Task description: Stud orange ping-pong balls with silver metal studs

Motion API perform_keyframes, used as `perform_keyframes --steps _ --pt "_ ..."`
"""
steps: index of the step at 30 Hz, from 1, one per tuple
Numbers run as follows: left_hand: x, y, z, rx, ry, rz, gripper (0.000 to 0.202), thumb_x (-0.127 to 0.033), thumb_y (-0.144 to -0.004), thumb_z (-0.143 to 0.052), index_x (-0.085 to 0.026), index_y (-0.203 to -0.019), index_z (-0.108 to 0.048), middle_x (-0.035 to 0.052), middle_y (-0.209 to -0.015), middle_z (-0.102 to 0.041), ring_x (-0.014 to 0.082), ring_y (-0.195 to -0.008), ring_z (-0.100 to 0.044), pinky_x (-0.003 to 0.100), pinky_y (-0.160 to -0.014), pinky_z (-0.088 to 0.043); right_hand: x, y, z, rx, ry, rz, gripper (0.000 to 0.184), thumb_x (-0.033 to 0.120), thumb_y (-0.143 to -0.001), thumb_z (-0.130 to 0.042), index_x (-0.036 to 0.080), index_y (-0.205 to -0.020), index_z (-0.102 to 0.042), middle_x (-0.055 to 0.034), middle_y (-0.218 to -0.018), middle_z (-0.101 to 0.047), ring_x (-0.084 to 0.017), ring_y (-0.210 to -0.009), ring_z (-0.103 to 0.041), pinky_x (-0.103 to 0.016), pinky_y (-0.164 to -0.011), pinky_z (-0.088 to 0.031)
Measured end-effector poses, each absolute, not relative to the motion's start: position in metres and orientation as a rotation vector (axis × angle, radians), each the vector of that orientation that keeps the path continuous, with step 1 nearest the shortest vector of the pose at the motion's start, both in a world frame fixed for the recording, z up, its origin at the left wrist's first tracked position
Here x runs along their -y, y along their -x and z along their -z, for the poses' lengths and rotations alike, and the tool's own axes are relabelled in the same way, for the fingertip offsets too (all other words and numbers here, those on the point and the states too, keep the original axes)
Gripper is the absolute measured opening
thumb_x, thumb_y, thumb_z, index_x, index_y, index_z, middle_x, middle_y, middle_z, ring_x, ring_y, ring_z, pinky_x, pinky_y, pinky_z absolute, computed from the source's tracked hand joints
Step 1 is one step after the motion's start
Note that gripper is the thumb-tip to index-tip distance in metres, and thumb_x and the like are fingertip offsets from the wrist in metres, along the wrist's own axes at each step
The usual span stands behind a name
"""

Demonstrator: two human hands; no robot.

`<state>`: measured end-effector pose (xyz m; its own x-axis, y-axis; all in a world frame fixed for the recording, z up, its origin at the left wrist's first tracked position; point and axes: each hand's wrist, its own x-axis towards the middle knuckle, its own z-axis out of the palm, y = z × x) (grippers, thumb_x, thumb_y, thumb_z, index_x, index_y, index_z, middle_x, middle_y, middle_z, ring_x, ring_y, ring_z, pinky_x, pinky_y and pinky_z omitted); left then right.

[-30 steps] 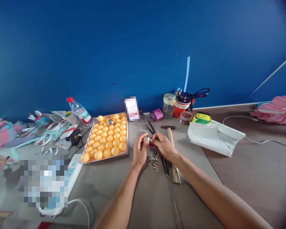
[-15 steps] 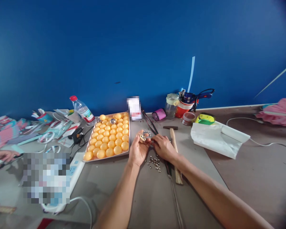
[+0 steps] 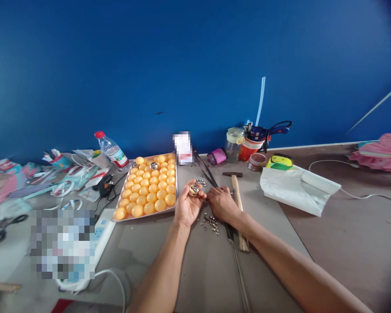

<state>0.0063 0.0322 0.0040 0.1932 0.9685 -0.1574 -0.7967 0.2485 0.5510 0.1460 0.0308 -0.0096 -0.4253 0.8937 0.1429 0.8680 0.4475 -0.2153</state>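
The left hand (image 3: 189, 208), palm up, has its grip curled around a small round ball (image 3: 194, 190), its orange surface partly covered with shiny metal studs, above the grey bench (image 3: 198, 269). The right hand (image 3: 224, 204) is palm down just beside it, fingers bent; whether its grip pinches anything I cannot tell. Loose, glossy silver studs (image 3: 211, 222) are scattered near both hands. Right of them lies a hammer (image 3: 240, 208) with a pale wooden handle and a dark head. A shallow, pale-rimmed tray (image 3: 176, 202) holds rows of smooth orange balls (image 3: 144, 191) and one silver-covered ball (image 3: 154, 166). Behind, a red paper cup (image 3: 249, 151) carries blue-handled tools (image 3: 259, 132), next to a clear lidded jar (image 3: 234, 147); a teal cup (image 3: 62, 162) holds slim, upright items.
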Motion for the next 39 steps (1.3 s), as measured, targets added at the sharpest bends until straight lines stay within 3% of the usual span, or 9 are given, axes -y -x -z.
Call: perform_keyframes --steps 9,15,20,25,28,31,35,39 --pt "-0.033 -0.005 -0.004 -0.511 -0.364 -1.322 0.026 -0.037 -0.082 -0.054 -0.016 -0.097 -0.060 0.0060 -0.084 -0.062 0.0125 -0.067 -0.056 0.030 -0.069 -0.046 -0.036 -0.157 0.010 2.233 1.596 -0.058 0.021 0.024 -0.083 -0.050 0.019 -0.100 -0.061 -0.0078 -0.104 -0.060 -0.024 -0.103 -0.047 -0.040 -0.093 -0.026" --pt "-0.034 -0.005 -0.003 -0.579 -0.375 -1.383 0.026 -0.035 -0.079 -0.058 -0.017 -0.097 -0.060 0.0051 -0.084 -0.063 0.0127 -0.067 -0.058 0.030 -0.071 -0.047 -0.042 -0.161 0.017 2.150 1.576 -0.072 0.026 0.027 -0.087 -0.043 0.021 -0.107 -0.060 -0.0083 -0.112 -0.059 -0.025 -0.110 -0.045 -0.043 -0.098 -0.025" --pt "-0.036 -0.004 -0.001 -0.597 -0.372 -1.428 0.024 -0.034 -0.079 -0.058 -0.017 -0.096 -0.061 0.0041 -0.082 -0.063 0.0116 -0.065 -0.059 0.029 -0.071 -0.047 -0.046 -0.164 0.021 2.047 1.716 0.015 0.041 0.033 -0.089 -0.040 0.012 -0.123 -0.049 -0.0156 -0.121 -0.054 -0.028 -0.114 -0.044 -0.047 -0.104 -0.019" --pt "-0.036 -0.005 -0.002 -0.613 -0.359 -1.432 0.025 -0.034 -0.078 -0.058 -0.016 -0.095 -0.060 0.0046 -0.081 -0.063 0.0119 -0.064 -0.058 0.030 -0.069 -0.047 -0.032 -0.147 0.028 2.161 1.738 -0.104 0.047 0.042 -0.088 -0.041 0.013 -0.124 -0.049 -0.0176 -0.126 -0.050 -0.031 -0.119 -0.041 -0.046 -0.099 -0.029" --pt "-0.035 -0.005 -0.004 -0.617 -0.347 -1.423 0.025 -0.034 -0.078 -0.058 -0.016 -0.096 -0.060 0.0045 -0.081 -0.063 0.0122 -0.064 -0.058 0.029 -0.068 -0.047 -0.022 -0.132 0.030 2.233 1.544 -0.201 0.047 0.038 -0.089 -0.038 0.014 -0.129 -0.042 -0.0161 -0.131 -0.046 -0.028 -0.123 -0.039 -0.042 -0.099 -0.033" --pt "-0.035 -0.005 -0.004 -0.622 -0.342 -1.426 0.025 -0.034 -0.079 -0.058 -0.017 -0.097 -0.059 0.0040 -0.081 -0.063 0.0120 -0.064 -0.058 0.029 -0.068 -0.047 -0.021 -0.130 0.027 2.184 1.541 -0.207 0.049 0.035 -0.090 -0.036 0.010 -0.132 -0.039 -0.0183 -0.134 -0.043 -0.027 -0.126 -0.037 -0.043 -0.102 -0.031" --pt "-0.035 -0.005 -0.004 -0.621 -0.365 -1.431 0.025 -0.034 -0.078 -0.058 -0.017 -0.096 -0.060 0.0037 -0.080 -0.062 0.0115 -0.063 -0.057 0.029 -0.069 -0.047 -0.028 -0.143 0.026 2.058 1.799 -0.116 0.055 0.041 -0.088 -0.040 0.009 -0.133 -0.038 -0.0217 -0.138 -0.038 -0.034 -0.128 -0.032 -0.051 -0.103 -0.024" --pt "-0.035 -0.006 -0.004 -0.618 -0.356 -1.433 0.026 -0.035 -0.077 -0.059 -0.016 -0.094 -0.060 0.0043 -0.080 -0.062 0.0117 -0.063 -0.057 0.029 -0.068 -0.047 -0.031 -0.144 0.036 2.042 1.857 -0.211 0.060 0.044 -0.086 -0.042 0.008 -0.134 -0.036 -0.0237 -0.138 -0.037 -0.036 -0.129 -0.031 -0.051 -0.101 -0.027"
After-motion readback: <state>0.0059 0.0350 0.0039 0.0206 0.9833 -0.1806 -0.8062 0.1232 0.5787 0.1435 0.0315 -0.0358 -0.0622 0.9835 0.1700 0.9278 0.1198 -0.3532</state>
